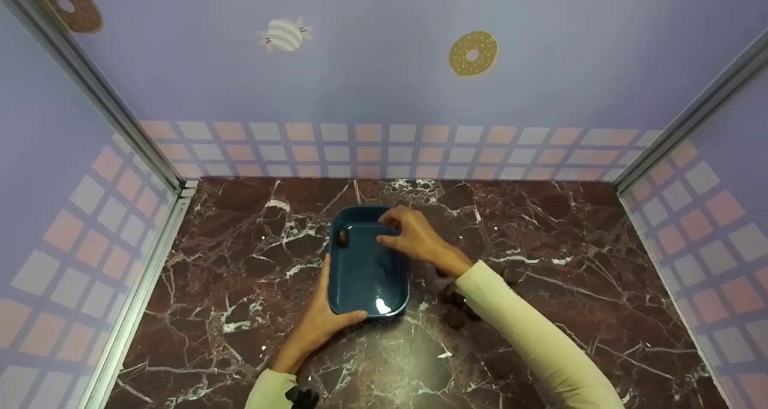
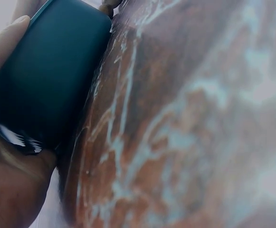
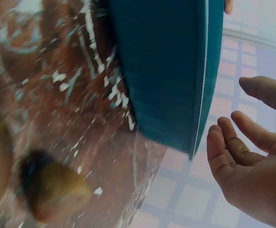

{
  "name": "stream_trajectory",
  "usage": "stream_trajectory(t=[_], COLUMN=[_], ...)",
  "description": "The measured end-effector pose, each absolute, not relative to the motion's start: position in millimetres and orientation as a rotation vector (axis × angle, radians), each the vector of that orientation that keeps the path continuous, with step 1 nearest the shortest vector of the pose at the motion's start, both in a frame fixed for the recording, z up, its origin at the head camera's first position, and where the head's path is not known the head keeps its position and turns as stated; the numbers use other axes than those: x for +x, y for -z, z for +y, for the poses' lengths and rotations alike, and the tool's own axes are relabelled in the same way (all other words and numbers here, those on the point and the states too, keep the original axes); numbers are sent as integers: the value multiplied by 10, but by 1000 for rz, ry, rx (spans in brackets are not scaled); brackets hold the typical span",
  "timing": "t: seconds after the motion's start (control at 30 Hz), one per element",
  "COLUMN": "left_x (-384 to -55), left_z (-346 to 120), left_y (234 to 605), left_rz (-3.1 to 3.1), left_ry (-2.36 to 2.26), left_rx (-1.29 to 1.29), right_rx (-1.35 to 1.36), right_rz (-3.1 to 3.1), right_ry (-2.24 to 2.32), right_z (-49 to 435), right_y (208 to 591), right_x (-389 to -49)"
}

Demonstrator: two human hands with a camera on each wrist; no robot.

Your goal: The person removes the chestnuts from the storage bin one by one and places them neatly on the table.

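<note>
A deep blue rectangular dish (image 1: 367, 274) stands on the marble-patterned table. My left hand (image 1: 327, 314) holds its near left corner, thumb along the near rim and fingers along the left side. Inside, by the left wall, lies one small, dark brown, rounded, nut-like piece (image 1: 342, 237). My right hand (image 1: 414, 236) hovers over the dish's far right corner. In the right wrist view its thumb and loosely bent fingers (image 3: 266, 90) are apart, with nothing between them. Several more brown pieces (image 1: 454, 319) lie right of the dish, partly hidden under the right forearm.
Brown marble-patterned table surface (image 1: 240, 265) surrounds the dish. A lilac back wall (image 1: 372, 85) with pink and white checks rises behind it. Side panels with metal frame rails (image 1: 144, 271) border the left and right.
</note>
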State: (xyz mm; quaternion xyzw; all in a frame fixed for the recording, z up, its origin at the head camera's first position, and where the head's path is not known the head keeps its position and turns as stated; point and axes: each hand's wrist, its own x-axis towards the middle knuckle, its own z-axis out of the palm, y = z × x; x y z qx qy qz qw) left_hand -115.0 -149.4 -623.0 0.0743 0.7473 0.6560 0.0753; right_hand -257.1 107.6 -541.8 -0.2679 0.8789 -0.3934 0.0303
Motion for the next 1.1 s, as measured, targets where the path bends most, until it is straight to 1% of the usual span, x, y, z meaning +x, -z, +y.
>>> stream_trajectory(t=[0.2,0.47,0.7,0.97,1.1], left_x=[-1165,-1185,-1170,-1160,-1168], left_z=[-1483,-1486,-1468,-1471,-1485], left_y=[6219,6225,6231,6208,6207], left_rz=[2242,2245,2271,2283,2275], left_ry=[-1971,-1987,-1954,-1944,-1962], left_rx=[241,259,243,255,263], right_rx=[-845,-833,-854,-819,-818], right_rz=[2686,2700,2709,2608,2600], right_ry=[1175,1016,993,1036,1070], right_z=[874,612,460,359,297], right_y=[5477,5549,5804,5741,5956], right_x=[-2647,-2726,-2868,-2840,-2943])
